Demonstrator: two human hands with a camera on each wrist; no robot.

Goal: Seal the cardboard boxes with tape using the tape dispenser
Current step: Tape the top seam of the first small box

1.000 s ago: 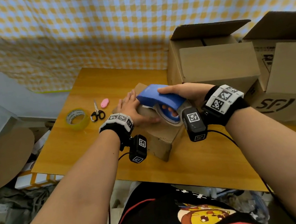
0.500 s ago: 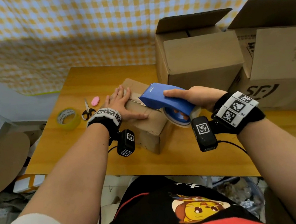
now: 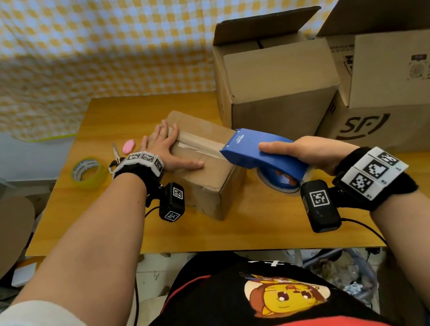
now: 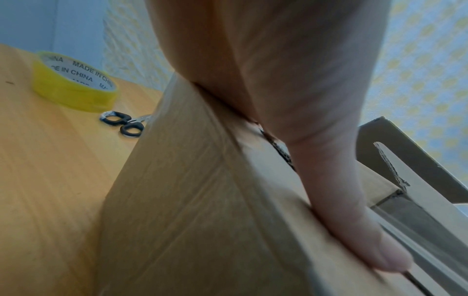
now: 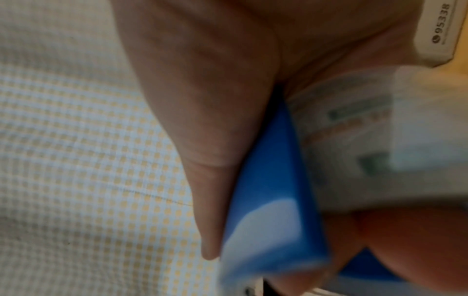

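Since a second ago the blue plastic tape dispenser [image 3: 262, 156] has slid from the middle of the small closed cardboard box [image 3: 203, 164] to just past its near-right edge, and a strip of clear tape [image 3: 200, 148] now runs along the top seam from the dispenser's nose toward the far end. Both hands are on the job. The right hand [image 3: 305, 152] grips the dispenser — thumb laid along the top of the blue shell, fingers curled underneath into the roll's core, where the wrist view shows a blurred white label. The left hand [image 3: 169, 149] lies flat on the box top with straight fingers spread, thumb stretched out beside the seam; in the left wrist view the thumb [image 4: 354, 230] presses the cardboard right next to the taped line. The small box sits near the middle of the yellow wooden worktop [image 3: 102, 208], turned at an angle to the front edge.

Left of the box lie a yellow roll of tape [image 3: 88, 171], black-handled scissors [image 3: 116, 158] and a small pink oval object [image 3: 128, 146] — all apart from the box. Behind and to the right stand two larger open cardboard boxes [image 3: 278, 90], flaps raised, the right one printed with a black logo. A yellow-and-white checked cloth [image 3: 104, 39] hangs behind the worktop.
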